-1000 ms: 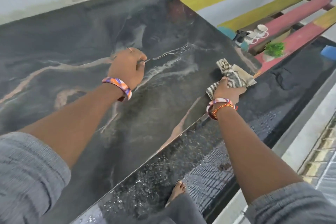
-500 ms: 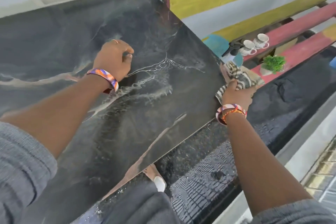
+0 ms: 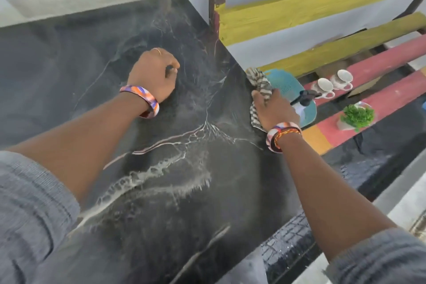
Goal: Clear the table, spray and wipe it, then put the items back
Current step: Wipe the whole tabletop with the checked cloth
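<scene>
The cloth (image 3: 260, 86) has slid farther, under the right hand (image 3: 274, 110).

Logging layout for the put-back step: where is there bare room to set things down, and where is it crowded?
The dark table is bare left of the left hand and below both arms. The bench is crowded: cups, spray bottle, plant. The right hand holds the cloth at the table's right edge.

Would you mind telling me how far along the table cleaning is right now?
Cleared and sprayed: the dark marble tabletop is bare and streaked with wet foam. In hand: the right hand wipes its edge with a striped cloth; the left hand rests on top. Left: returning the two white cups and small green plant from the bench.
</scene>
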Action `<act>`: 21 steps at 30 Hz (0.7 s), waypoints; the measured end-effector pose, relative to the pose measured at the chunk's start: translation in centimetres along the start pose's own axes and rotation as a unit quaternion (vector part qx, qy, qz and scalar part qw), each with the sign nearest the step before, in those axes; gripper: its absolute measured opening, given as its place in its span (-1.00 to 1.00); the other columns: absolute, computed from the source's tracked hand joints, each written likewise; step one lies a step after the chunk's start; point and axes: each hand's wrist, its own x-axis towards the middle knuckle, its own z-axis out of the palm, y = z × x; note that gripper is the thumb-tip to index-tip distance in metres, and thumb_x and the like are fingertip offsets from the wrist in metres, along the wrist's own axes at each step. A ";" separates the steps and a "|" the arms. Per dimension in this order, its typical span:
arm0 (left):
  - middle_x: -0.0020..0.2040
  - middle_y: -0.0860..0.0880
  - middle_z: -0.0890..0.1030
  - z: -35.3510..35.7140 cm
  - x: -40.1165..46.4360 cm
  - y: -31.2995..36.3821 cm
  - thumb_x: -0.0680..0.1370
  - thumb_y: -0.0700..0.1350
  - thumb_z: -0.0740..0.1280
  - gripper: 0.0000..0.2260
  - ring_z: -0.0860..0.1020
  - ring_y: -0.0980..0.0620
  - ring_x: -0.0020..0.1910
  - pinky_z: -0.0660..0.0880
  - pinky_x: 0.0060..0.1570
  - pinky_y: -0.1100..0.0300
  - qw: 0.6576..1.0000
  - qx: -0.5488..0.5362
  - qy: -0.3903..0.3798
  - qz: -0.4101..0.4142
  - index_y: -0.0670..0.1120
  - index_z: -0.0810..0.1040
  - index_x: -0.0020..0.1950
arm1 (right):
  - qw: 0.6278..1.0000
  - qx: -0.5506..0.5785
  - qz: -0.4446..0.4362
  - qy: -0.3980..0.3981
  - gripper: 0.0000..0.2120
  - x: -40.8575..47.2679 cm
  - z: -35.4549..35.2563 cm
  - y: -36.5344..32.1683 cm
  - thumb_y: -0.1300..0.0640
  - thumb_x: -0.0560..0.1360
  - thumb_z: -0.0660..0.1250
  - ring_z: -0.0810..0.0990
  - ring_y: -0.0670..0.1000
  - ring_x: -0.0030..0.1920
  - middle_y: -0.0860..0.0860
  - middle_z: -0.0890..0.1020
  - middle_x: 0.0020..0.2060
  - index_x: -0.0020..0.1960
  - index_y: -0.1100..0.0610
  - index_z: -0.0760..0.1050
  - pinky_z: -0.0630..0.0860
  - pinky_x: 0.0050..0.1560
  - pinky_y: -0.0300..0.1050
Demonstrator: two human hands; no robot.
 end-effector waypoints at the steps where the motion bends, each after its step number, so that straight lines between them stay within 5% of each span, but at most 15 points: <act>1: 0.23 -0.15 0.53 0.2 0.6 -0.2 0.52 -0.23 0.21 -0.78 0.46 -0.15 0.23 0.42 0.24 -0.01 1.000 -0.001 -0.001 -0.008 -0.17 0.60 0.08 | 1.000 0.000 -0.020 -0.003 -0.44 1.0 0.1 -0.8 -0.23 0.56 0.01 0.52 0.30 0.16 0.27 0.55 0.15 0.34 0.18 0.25 0.38 0.00 0.07; 8: 0.20 -0.16 0.55 0.4 4.8 -2.1 0.50 -0.24 0.21 -0.77 0.46 -0.15 0.23 0.41 0.22 0.01 0.998 0.002 0.020 -0.060 -0.18 0.60 0.07 | 0.987 0.009 -0.157 -0.024 -0.49 8.7 1.2 -8.9 -0.16 0.58 0.04 0.50 0.29 0.18 0.24 0.54 0.19 0.42 0.12 0.20 0.41 0.08 0.07; 13: 0.20 -0.19 0.56 0.3 9.3 -3.9 0.50 -0.22 0.21 -0.77 0.46 -0.18 0.23 0.39 0.27 -0.02 0.994 0.029 0.050 -0.096 -0.18 0.60 0.08 | 0.977 0.024 -0.202 -0.058 -0.50 15.8 2.4 -17.1 -0.09 0.60 0.03 0.45 0.24 0.29 0.17 0.34 0.41 0.47 0.10 0.12 0.38 0.18 0.08; 21: 0.20 -0.18 0.55 0.3 12.9 -5.5 0.49 -0.23 0.23 -0.76 0.46 -0.21 0.23 0.40 0.24 -0.01 0.985 0.041 0.101 -0.134 -0.17 0.58 0.11 | 0.960 0.000 -0.279 -0.015 -0.59 21.9 4.4 -25.5 0.04 0.63 0.00 0.37 0.24 0.34 0.19 0.30 0.41 0.46 0.06 0.15 0.36 0.23 0.10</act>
